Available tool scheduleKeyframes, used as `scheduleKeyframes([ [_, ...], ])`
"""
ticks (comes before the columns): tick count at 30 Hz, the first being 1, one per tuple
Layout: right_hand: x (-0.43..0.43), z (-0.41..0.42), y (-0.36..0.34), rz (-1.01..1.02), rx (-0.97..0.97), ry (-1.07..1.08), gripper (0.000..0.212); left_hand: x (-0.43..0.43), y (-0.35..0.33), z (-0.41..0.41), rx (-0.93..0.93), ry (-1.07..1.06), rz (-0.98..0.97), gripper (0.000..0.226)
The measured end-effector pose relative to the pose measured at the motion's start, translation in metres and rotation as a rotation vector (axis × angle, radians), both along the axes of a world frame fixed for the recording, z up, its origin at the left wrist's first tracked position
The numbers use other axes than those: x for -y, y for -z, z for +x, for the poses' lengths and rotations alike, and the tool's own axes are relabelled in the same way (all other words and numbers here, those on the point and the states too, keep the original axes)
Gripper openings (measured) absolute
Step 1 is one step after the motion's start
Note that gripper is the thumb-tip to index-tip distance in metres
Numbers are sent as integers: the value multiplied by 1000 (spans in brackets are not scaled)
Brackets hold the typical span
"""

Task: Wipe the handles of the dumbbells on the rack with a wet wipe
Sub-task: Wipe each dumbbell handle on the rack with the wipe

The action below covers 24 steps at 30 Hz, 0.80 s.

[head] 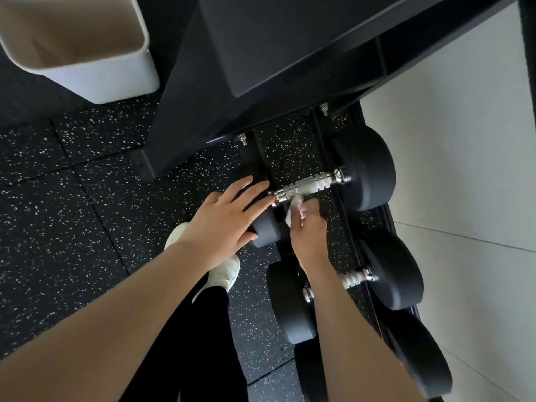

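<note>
A black dumbbell with a ribbed chrome handle point(307, 188) lies across the low rack rails point(342, 210). My left hand point(223, 219) lies flat, fingers spread, on that dumbbell's near black head point(265, 233). My right hand point(309, 230) pinches a white wet wipe point(294, 208) and presses it against the underside of the chrome handle near its left end. A second dumbbell point(391, 274) rests closer to me on the rack; my right forearm covers most of its handle. A third black head point(420, 355) shows lower down.
A white bin point(95, 74) stands on the speckled black rubber floor point(72, 216) at upper left. A black bench or machine frame point(232, 68) looms above the rack. A pale wall point(464, 169) runs along the right. My white shoe point(223, 274) is below the left hand.
</note>
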State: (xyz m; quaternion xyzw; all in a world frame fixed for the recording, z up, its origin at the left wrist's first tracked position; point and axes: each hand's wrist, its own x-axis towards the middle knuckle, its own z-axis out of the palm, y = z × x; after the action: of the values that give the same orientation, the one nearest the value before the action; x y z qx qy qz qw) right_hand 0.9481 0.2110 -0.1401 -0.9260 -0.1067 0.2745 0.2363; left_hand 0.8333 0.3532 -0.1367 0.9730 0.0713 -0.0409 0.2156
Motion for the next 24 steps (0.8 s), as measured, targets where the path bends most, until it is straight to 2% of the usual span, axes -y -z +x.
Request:
scheduleKeyframes([
  [4, 10, -15, -10, 155, -47, 249, 12, 2, -4, -1, -25, 22, 48, 80],
  [9, 14, -16, -44, 227, -33, 293, 7, 5, -24, -2, -47, 20, 93, 77],
  [15, 15, -18, -102, 269, -79, 303, 12, -2, -80, -14, -43, -30, 119, 63],
  [20, 14, -24, -160, 271, -92, 242, 14, -24, -149, -26, -20, -173, 131, 56],
  [22, 10, -27, -183, 271, -87, 189, 16, -38, -181, -35, 17, -220, 177, 45],
  [24, 6, -31, -206, 282, -79, 158, 17, -52, -212, -46, 7, -247, 209, 48],
])
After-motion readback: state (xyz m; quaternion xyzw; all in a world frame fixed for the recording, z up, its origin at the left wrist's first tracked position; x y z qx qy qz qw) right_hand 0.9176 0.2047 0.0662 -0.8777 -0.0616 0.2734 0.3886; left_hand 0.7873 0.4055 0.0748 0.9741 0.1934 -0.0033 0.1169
